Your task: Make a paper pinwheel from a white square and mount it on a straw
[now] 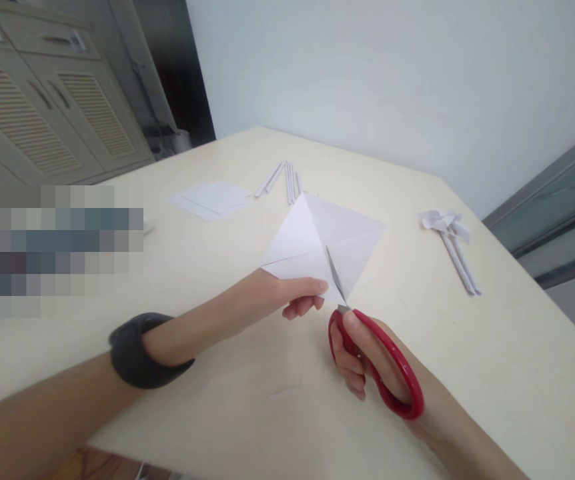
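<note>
On the table (pixel 467 373), the folded paper (pixel 327 243) sits in the middle. Behind it lie the paper strips (pixel 282 180), with flat sheets (pixel 212 199) to their left. A pinwheel (pixel 450 240) lies well apart on the right.

A cream table (pixel 507 373) with a smooth, pale top carries everything here. Toward its far side lies a small stack of white paper sheets (pixel 212 199), flat on the surface, and just beside it to the right a loose bundle of thin rolled paper sticks (pixel 287 179). Near the right edge rest 2 paper pinwheels (pixel 448 235) (sticks pointing toward the near right corner), lying close together and well apart from the stack.
</note>
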### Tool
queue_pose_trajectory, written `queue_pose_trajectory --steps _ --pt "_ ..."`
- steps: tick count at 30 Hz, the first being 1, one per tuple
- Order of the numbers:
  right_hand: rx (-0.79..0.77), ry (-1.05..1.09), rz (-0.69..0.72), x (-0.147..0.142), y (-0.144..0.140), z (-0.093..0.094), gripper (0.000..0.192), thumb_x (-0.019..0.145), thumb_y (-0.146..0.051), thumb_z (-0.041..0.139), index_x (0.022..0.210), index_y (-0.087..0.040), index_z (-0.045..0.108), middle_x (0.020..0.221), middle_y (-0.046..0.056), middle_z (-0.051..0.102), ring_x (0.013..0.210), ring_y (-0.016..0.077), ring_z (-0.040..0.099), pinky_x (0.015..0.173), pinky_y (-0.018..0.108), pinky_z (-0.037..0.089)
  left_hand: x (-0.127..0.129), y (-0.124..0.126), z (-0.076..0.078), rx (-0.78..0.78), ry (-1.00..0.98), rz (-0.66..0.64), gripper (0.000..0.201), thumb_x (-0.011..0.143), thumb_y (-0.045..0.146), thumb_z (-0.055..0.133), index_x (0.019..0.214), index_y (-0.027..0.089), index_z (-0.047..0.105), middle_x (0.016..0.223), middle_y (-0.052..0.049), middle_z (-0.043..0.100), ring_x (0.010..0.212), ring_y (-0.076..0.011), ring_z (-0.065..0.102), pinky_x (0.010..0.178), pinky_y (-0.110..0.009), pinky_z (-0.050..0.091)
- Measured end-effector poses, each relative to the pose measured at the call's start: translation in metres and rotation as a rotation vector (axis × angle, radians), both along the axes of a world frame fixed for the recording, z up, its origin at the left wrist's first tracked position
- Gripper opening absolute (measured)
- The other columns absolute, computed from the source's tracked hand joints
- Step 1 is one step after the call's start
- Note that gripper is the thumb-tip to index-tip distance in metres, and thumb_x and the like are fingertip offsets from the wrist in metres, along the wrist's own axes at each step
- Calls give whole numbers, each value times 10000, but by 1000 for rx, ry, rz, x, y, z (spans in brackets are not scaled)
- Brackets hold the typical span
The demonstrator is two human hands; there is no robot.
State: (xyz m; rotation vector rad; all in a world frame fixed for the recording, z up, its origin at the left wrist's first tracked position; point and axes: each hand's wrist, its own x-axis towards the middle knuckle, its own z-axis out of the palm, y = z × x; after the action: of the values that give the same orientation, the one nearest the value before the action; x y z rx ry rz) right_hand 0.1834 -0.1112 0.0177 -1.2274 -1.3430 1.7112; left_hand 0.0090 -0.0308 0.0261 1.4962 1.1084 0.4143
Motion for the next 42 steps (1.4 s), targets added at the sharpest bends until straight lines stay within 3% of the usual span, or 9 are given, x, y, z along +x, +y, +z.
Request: queue_pose_trajectory --steps 13,20,27,34,42 --pt "4 -24 -20 0 1 -5 418 948 -470 334 629 -200 348 555 -62 304 472 85 336 483 236 285 0 1 0 1 11 1 483 781 505 521 442 187 391 574 30 529 629 -145 499 692 -269 380" --pt "-2 -26 -24 1 0 -6 416 946 -465 342 624 -201 341 553 -63 310 467 84 340 487 239 296 2 -1 3 86 22 7 469 775 493 514 425 200 404 510 21 488 703 -186 576 788 -279 405" --pt "7 -93 -58 0 2 -5 376 929 -457 401 651 -204 377 524 -71 353 447 83 367 498 246 303 5 -1 6 279 -74 17 471 828 383 477 416 185 365 452 37 408 495 -121 437 640 -270 389" --pt "-6 -118 -60 0 2 -4 371 916 -459 427 650 -206 367 521 -71 354 454 86 372 511 254 306 -2 4 -6 186 -24 50 491 817 470 516 450 177 374 468 43 415 506 -119 432 644 -274 377" --pt "2 -93 -52 0 1 -2 390 925 -460 410 638 -199 370 546 -59 389 496 89 393 575 266 345 0 2 -1 158 19 5 487 826 449 487 441 178 362 476 39 409 532 -125 446 692 -272 374"
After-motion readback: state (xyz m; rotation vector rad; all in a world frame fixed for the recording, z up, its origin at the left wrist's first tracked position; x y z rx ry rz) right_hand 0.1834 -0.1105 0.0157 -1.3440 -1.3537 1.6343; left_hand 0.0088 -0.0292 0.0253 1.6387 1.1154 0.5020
